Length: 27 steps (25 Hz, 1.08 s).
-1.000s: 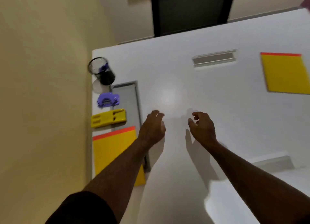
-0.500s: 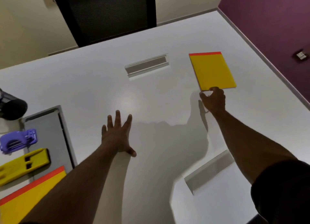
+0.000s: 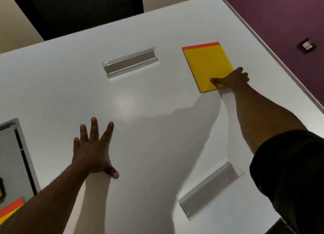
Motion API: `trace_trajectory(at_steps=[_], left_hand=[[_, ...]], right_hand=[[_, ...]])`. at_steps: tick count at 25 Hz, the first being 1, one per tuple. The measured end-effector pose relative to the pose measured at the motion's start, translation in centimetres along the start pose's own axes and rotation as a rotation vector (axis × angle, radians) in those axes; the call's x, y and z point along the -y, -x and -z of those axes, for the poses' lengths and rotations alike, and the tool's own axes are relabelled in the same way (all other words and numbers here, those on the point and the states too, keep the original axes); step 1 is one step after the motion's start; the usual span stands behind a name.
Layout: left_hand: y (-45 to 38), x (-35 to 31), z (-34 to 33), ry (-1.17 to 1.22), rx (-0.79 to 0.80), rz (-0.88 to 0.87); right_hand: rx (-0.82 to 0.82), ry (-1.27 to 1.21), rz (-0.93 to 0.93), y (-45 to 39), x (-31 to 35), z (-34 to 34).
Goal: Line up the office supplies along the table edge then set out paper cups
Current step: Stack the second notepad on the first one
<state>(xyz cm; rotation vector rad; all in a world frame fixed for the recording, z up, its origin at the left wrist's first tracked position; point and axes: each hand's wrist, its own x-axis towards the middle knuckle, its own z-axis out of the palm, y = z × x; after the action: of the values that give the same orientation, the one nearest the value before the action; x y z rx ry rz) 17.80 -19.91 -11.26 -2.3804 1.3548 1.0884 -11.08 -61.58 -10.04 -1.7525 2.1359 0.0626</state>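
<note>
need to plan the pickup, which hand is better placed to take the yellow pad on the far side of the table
Right. The right hand already has its thumb on the near corner of the yellow pad, fingers curled at its edge. The left hand lies spread flat on the bare white table, well away from it.

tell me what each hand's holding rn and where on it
The right hand pinches the yellow notepad at its near right corner, thumb on top. The left hand lies flat and holds nothing.

There are no words or numbers to read anywhere. The yellow pad under the thumb of the right hand is blank.
</note>
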Motion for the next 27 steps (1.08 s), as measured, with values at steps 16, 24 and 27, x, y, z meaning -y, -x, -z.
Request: trace_trajectory(at_steps=[16,24,27], left_hand=[[5.0,-1.9,0.2,-0.037,-0.159,0.128],[17.8,5.9,-1.2,1.147,-0.631,0.257],[22.6,10.3,-2.9,1.396,-0.426,0.284]], right_hand=[[0.248,-1.432,-0.105,19.1,1.0,-1.1],[0.774,-1.214,0.149,42.3,-1.1,-7.7],[1.009,-0.979,0.247,49.8,-1.9,-10.4]])
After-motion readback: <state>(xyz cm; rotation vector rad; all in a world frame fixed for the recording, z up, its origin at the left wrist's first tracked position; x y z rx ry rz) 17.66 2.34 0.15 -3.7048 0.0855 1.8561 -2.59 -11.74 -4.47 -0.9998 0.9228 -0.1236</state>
